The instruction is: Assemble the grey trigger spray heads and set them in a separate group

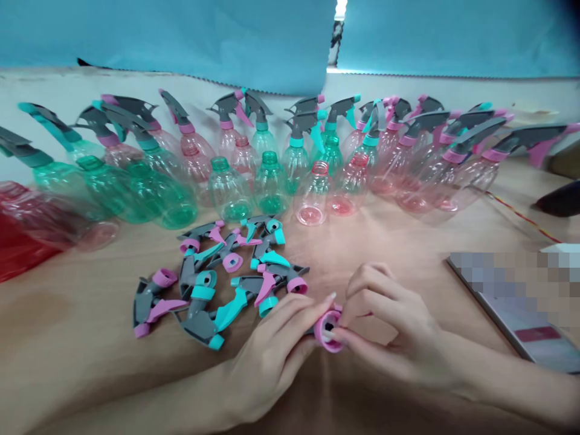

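Near the table's front edge, my left hand [276,356] is closed round a grey spray trigger head, mostly hidden by the fingers. Its pink collar [324,339] faces me, with the dark opening showing. My right hand [399,326] pinches at the collar's right rim, thumb tip at the opening. A small pale bit shows inside the collar, too blurred to name. Left of my hands lies a loose pile of spray trigger heads [247,284], grey with pink or turquoise collars and triggers.
Behind the pile stand several clear green and pink bottles, some uncapped like the pink bottle [312,196], others fitted with spray heads like the green bottle [296,163]. A red bag [27,257] lies at left. A flat device [512,320] lies at right, near a thin cord [521,214].
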A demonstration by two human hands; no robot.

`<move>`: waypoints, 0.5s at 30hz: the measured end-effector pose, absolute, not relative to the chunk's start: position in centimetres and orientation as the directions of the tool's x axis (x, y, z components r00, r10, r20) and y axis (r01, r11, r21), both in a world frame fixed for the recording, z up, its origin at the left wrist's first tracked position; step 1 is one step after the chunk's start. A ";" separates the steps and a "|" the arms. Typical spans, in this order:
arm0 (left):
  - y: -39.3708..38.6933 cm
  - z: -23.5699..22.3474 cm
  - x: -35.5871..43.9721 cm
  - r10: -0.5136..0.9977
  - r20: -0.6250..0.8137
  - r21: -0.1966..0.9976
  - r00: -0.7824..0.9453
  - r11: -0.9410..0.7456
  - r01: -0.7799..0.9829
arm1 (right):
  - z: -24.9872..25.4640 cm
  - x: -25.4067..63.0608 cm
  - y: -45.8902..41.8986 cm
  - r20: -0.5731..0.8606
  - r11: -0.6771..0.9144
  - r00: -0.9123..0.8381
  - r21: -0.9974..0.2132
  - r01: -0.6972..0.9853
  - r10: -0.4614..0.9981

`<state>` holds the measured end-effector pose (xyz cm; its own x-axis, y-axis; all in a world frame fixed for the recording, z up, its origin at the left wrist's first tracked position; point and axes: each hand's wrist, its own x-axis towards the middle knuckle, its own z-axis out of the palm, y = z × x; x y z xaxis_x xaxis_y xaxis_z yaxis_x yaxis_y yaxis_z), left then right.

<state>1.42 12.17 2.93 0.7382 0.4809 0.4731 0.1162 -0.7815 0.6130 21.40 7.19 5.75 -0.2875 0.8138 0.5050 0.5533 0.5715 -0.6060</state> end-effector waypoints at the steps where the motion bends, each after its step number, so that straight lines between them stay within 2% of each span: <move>1: 12.4 3.3 1.3 0.482 0.470 0.597 0.739 -0.791 0.137 | 6.7 21.5 7.7 0.425 0.543 -0.338 -0.639 0.545 0.840; 4: 13.6 4.5 1.2 0.472 0.440 0.578 0.764 -0.800 0.161 | 9.2 21.9 9.4 0.168 0.393 -0.410 -0.727 0.563 0.897; 7: 14.9 5.6 1.2 0.452 0.400 0.611 0.798 -0.780 0.135 | 10.6 22.3 10.8 0.022 0.278 -0.407 -0.765 0.581 0.913; 10: 15.6 6.3 1.3 0.423 0.395 0.594 0.816 -0.795 0.124 | 11.1 22.3 11.2 -0.004 0.262 -0.411 -0.764 0.589 0.912; 15: 14.0 6.6 0.8 0.355 0.381 0.540 0.854 -0.835 0.106 | 11.5 21.9 9.0 0.033 0.356 -0.461 -0.686 0.634 0.887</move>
